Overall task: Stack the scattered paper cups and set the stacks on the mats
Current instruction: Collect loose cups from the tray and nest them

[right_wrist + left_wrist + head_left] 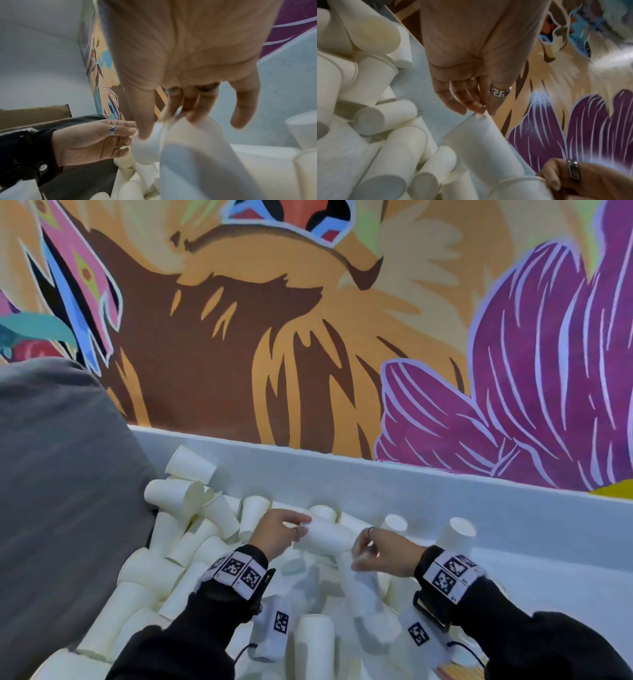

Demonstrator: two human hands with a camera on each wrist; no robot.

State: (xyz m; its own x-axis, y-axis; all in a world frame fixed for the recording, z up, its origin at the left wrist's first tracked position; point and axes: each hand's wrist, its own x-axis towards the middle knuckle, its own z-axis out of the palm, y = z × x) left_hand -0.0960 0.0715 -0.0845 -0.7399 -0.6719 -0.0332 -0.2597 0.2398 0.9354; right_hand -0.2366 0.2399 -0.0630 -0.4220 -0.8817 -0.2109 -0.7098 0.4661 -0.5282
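White paper throughout: one held white paper cup (327,537), lying on its side above the heap, pinched at its base end by the left hand (277,530) and at its rim end by the right hand (380,551), fingers of both curled onto it; whether a second cup is nested at the right end cannot be told. Scattered white paper cups (178,542), mostly on their sides, piled along the left and under both wrists on a pale blue-white tabletop (513,573). Two upturned white paper cups (457,534) standing just right of the right hand. Grey rounded cushion (58,474) pressing against the pile's left edge. Painted mural wall (308,337), orange, brown and purple, directly behind the table. Black sleeves with white coded wrist bands (238,570) cover part of the heap. Left wrist view only: patterned silver ring (499,92) on the left hand, fingertips (476,106) meeting at the cup's edge. Right wrist view only: brown cardboard flap (34,115) behind the cushion. No mat clearly made out
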